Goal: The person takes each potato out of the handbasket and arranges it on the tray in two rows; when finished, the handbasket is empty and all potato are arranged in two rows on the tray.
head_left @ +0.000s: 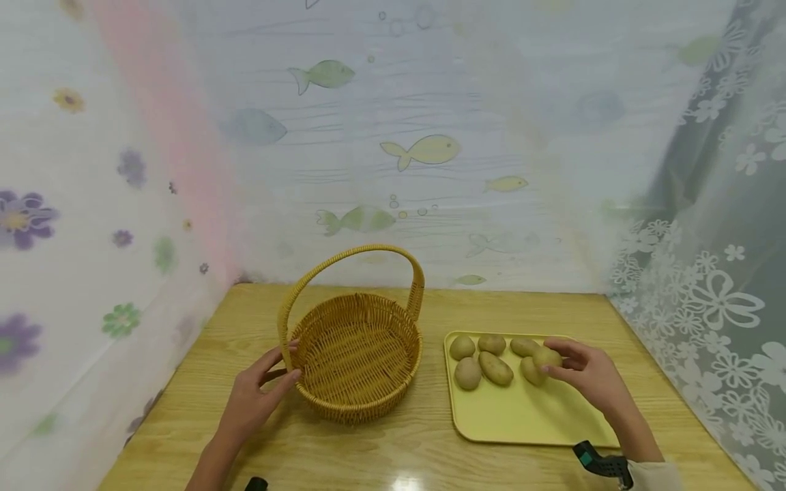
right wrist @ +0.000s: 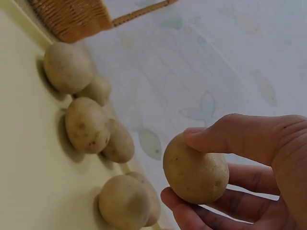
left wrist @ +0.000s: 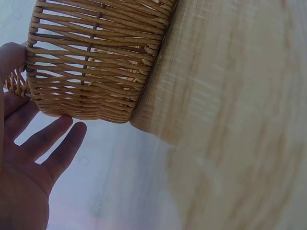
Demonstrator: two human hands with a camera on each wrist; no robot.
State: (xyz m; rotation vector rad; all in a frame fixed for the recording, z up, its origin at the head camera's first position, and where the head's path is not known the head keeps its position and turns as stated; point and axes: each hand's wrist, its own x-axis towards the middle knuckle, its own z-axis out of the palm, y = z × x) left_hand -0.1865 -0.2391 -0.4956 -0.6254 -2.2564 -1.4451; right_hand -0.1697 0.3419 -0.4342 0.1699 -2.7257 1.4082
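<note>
A round wicker basket with a tall arched handle stands on the table, its inside bare. My left hand grips its left rim near the foot of the handle; in the left wrist view some fingers lie along the woven side. Over the right part of a yellow tray, my right hand holds a potato between thumb and fingers. The right wrist view shows this potato raised clear of the others. Several more potatoes lie along the tray's far side, two of them partly behind the held one.
The wooden table carries the basket at centre-left and the tray at right. A sheer curtain printed with fish hangs behind its far edge. Flowered curtains flank both sides.
</note>
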